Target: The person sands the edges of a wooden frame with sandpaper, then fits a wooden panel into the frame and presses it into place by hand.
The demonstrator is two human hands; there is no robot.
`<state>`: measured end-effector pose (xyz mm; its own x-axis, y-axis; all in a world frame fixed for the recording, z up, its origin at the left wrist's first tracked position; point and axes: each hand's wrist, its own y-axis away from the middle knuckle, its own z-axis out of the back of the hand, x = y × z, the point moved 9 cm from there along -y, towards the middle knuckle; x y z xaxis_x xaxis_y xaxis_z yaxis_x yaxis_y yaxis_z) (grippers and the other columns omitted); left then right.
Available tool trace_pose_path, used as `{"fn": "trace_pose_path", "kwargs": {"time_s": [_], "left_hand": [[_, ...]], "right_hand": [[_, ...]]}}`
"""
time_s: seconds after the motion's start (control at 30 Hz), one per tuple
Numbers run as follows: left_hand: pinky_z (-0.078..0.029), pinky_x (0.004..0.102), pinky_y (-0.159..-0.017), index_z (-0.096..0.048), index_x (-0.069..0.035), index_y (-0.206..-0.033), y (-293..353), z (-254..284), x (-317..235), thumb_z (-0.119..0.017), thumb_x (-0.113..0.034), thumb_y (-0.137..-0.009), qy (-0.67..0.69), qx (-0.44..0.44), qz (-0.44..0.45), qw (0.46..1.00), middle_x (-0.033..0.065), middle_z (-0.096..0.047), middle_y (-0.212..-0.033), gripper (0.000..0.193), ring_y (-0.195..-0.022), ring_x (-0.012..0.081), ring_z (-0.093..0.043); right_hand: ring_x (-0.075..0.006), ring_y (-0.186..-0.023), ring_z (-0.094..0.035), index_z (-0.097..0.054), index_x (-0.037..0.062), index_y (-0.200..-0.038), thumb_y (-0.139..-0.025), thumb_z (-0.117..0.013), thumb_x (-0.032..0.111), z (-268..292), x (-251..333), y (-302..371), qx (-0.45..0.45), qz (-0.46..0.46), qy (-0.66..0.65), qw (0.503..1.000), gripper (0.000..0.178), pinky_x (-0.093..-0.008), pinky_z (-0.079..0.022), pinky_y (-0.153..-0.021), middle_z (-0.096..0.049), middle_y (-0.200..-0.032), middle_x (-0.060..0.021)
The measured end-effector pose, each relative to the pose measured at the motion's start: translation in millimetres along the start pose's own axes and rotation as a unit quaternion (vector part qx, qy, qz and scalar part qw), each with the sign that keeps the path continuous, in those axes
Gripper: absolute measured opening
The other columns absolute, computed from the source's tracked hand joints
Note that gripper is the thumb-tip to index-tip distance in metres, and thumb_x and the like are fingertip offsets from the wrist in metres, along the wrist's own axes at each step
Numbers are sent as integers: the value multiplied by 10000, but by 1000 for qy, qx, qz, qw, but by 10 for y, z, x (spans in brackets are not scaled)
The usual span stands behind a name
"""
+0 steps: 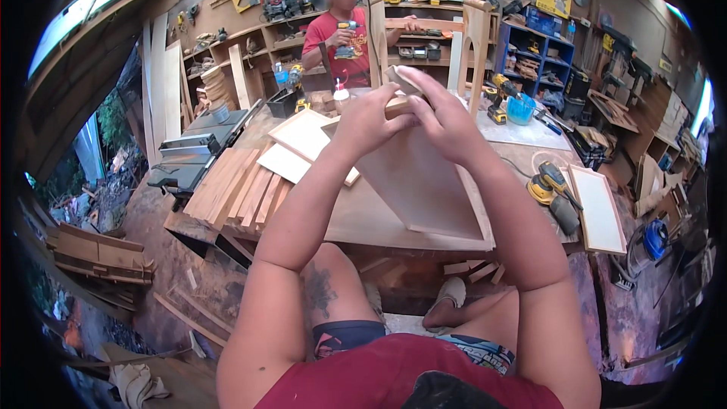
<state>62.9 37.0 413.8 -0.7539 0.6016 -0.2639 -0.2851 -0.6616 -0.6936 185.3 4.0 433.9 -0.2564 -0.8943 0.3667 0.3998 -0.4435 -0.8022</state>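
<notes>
A shallow wooden drawer-like panel with a light frame stands tilted on the workbench before me, its lower edge on the tabletop. My left hand is closed on the panel's upper edge. Across from it, my right hand bends over the same top edge. Under its fingers is a small brownish folded piece that looks like sandpaper; the fingers partly hide it.
Wooden strips and pale framed panels lie at left. An orbital sander and another framed panel are at right. Across the bench, a person in red holds a drill beside a wooden frame.
</notes>
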Motion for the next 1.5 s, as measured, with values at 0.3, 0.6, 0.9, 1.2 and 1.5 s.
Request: {"fn": "trace_pose_path", "kwargs": {"time_s": [0.3, 0.6, 0.9, 1.2, 1.5], "left_hand": [[-539, 455, -782, -692, -86, -1165, 31, 30, 260, -794, -500, -760, -19, -31, 60, 998, 174, -725, -920, 588, -871, 353, -705], [-549, 440, -781, -716, -80, -1124, 55, 92, 392, -798, -541, -741, -12, -63, 56, 996, 164, -735, -913, 605, -857, 340, -713], [-540, 406, -714, -723, -73, -1041, 213, 166, 756, -810, -500, -756, 55, -84, 100, 990, 155, -730, -857, 521, -796, 330, -711], [-503, 332, -709, -700, -14, -970, 645, 343, 1274, -818, -416, -782, 192, -129, 129, 964, 76, -697, -812, 460, -758, 169, -647], [-492, 305, -660, -672, -6, -889, 547, 243, 1169, -814, -472, -790, 218, -130, 118, 960, 35, -677, -786, 497, -717, 110, -605]], "right_hand": [[-323, -1146, -659, -588, 11, -1345, -1032, -499, 171, -157, -240, -45, -107, -73, -138, 982, 363, -376, -480, -991, -668, -1233, -227], [-326, -1131, -665, -582, 7, -1345, -1047, -483, 216, -260, -406, -118, -139, -82, -221, 962, 377, -375, -483, -977, -678, -1208, -228], [-382, -1146, -627, -566, 83, -1375, -1011, -512, 224, -452, -559, 265, -65, -36, -52, 996, 394, -412, -498, -958, -634, -1276, -208], [-387, -1120, -632, -565, 63, -1350, -981, -504, 148, -207, -1284, 2236, 34, -128, 103, 986, 384, -443, -524, -933, -644, -1251, -199], [-273, -1349, -483, -450, -49, -1451, -1081, -408, 248, 35, -1806, 3291, -138, -327, -127, 926, 476, -362, -347, -1129, -557, -1399, -192]]}}
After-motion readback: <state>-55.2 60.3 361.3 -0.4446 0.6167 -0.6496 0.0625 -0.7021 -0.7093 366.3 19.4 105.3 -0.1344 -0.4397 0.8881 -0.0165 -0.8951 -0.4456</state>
